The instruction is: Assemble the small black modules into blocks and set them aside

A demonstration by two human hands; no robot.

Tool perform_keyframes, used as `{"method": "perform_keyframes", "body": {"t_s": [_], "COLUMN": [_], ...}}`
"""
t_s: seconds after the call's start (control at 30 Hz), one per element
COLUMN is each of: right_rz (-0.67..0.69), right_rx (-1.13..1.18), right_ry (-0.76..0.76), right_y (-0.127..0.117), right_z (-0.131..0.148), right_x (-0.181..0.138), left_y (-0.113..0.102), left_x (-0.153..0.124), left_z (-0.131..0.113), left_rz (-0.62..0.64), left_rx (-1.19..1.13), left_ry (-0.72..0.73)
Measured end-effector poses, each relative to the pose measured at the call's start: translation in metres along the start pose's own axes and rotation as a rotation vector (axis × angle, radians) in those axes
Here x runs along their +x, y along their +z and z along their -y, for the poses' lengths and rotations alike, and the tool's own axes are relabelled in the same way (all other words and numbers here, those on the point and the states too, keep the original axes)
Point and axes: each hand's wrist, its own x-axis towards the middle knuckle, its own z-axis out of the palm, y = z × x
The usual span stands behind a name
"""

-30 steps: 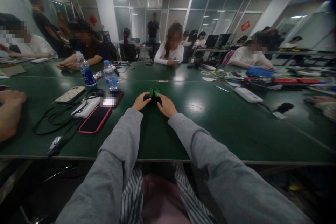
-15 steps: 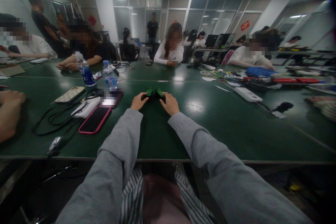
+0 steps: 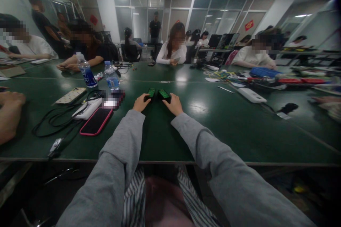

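Observation:
Two small black box-like pieces with green, circuit-board-like tops are close together over the middle of the green table (image 3: 210,131). My left hand (image 3: 141,103) is closed round the left black-and-green piece (image 3: 151,93), thumb on its near side. Gripped at its right side by my right hand (image 3: 174,105) is the right black-and-green piece (image 3: 164,94), whose green face shows more fully. A narrow dark gap separates the two pieces. Their undersides and some of my fingers are hidden, and I cannot tell whether they touch the table.
Left of my arms lie a pink-edged phone (image 3: 96,121), a white power bank (image 3: 87,108) with black cables and a patterned phone (image 3: 71,96). Two bottles, one dark blue (image 3: 87,72) and one clear (image 3: 112,76), stand behind. At right are a white power strip (image 3: 251,95) and tangled wires. Several people sit around.
My right hand has shifted slightly right, and its piece has turned so more of the green top shows. My left hand has barely moved. A person opposite has raised a phone a little.

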Motion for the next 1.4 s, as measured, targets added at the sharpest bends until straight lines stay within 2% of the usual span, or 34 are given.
{"method": "perform_keyframes", "body": {"t_s": [0.2, 0.37, 0.5, 0.6, 0.87, 1.17, 1.4], "right_rz": [0.117, 0.07, 0.001, -0.003, 0.021, 0.077, 0.07], "right_rx": [0.015, -0.074, -0.199, -0.248, -0.277, -0.244, -0.089], "right_ry": [0.144, 0.218, 0.124, 0.045, -0.01, 0.02, 0.116], "right_y": [-0.005, -0.016, -0.021, -0.021, -0.02, -0.018, -0.007], "right_z": [0.006, 0.014, 0.013, 0.01, 0.008, 0.009, 0.009], "right_x": [-0.001, -0.003, -0.004, -0.004, -0.007, -0.008, -0.001], "left_y": [0.001, 0.001, 0.0, 0.0, -0.001, -0.005, -0.008], "left_x": [0.001, 0.001, 0.001, 0.0, -0.001, -0.004, -0.007], "left_z": [0.004, 0.004, 0.002, 0.002, -0.003, -0.012, -0.019], "left_rz": [0.014, 0.031, 0.035, 0.03, 0.037, 0.054, 0.06], "left_rx": [-0.021, -0.033, 0.012, 0.04, 0.079, 0.174, 0.161], "left_ry": [-0.016, -0.032, -0.031, -0.031, -0.042, -0.069, -0.087]}}
